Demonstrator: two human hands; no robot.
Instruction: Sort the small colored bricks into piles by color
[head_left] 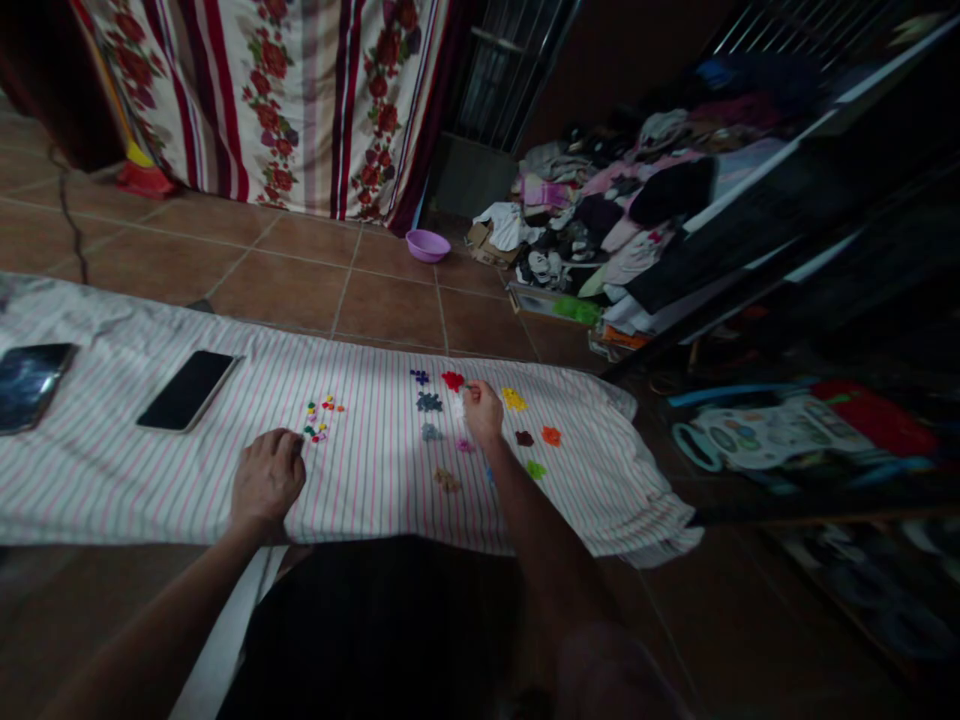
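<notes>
Layout on a striped cloth (360, 510), left to right. A dark phone (34, 388) lies at the left end; a second phone (187, 392) follows, slanting towards the far edge, beneath a flowered curtain (322, 110) in the background. The left hand (268, 475) rests palm down near the near edge, fingers loosely bent and seemingly unclenched, with no piece visible in its grasp. Just beyond its fingertips and to the right lies a loose scatter of mixed pieces (322, 420), its long axis running roughly from the near edge towards the far edge; the left hand is clearly the nearer.

Across a bare stretch stand single-colour piles: navy (420, 377), slate (429, 401), grey (430, 432) and tan (446, 480), then red (453, 381) and pink (464, 445). The right hand (484, 410) bends over this group, fingertips pinched together; whether they grip a piece cannot be told. The red pile lies just left of these fingertips, towards the far edge. The right forearm partly hides a blue pile (490, 475). Between the scatter and this hand lie the darker piles. Farther right are yellow (514, 399), brown (524, 438), green (535, 469) and orange (551, 436) piles.
</notes>
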